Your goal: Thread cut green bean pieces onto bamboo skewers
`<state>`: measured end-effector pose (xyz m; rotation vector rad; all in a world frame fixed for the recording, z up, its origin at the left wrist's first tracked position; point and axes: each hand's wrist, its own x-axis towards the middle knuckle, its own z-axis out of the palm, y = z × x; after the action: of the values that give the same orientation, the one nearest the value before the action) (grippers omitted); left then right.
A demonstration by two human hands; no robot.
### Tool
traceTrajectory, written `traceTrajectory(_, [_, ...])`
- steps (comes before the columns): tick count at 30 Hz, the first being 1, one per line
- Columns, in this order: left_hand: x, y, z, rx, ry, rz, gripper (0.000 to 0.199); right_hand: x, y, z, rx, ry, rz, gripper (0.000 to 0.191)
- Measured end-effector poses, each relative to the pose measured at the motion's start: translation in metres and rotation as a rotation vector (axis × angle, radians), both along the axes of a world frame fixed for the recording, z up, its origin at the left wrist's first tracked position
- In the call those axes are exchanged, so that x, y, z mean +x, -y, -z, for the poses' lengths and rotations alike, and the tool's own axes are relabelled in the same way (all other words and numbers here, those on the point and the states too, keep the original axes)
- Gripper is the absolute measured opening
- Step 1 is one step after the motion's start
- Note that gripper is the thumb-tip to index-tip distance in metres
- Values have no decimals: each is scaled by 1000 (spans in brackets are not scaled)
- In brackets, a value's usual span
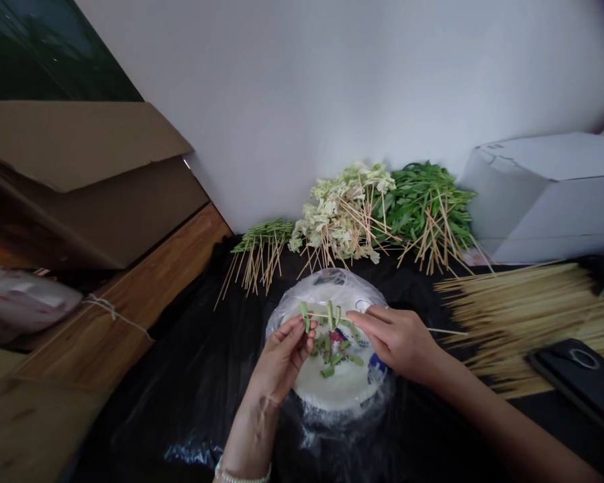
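My left hand (284, 355) pinches a green vegetable piece (305, 316) at the tip of a thin wooden skewer. My right hand (395, 335) is closed round the same skewer (349, 320), whose far end sticks out behind the hand to the right. Two more green pieces (331, 314) are threaded on the stick between my hands. Just below is a round white container (317, 389) wrapped in clear plastic, with several cut green pieces (336, 359) lying on it.
Skewered greens (266, 235), pale leafy skewers (332, 208) and dark leafy skewers (423, 201) lie along the wall. Right are bare skewers (523, 315), a black phone (584, 376) and a white box (548, 194). A cardboard box (95, 208) stands left.
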<state>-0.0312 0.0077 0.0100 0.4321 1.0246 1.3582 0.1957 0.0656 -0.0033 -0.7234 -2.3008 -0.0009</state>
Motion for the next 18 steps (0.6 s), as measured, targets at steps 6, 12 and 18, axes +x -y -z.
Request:
traceTrajectory(6, [0, -1, 2, -5, 60, -19, 21, 0, 0, 0, 13, 25, 8, 33])
traceTrajectory(12, [2, -1, -1, -6, 84, -47, 21, 0, 0, 0, 24, 51, 21, 32])
traceTrajectory(18, [3, -2, -1, -2, 76, -53, 22, -1, 1, -2, 45, 57, 28, 31])
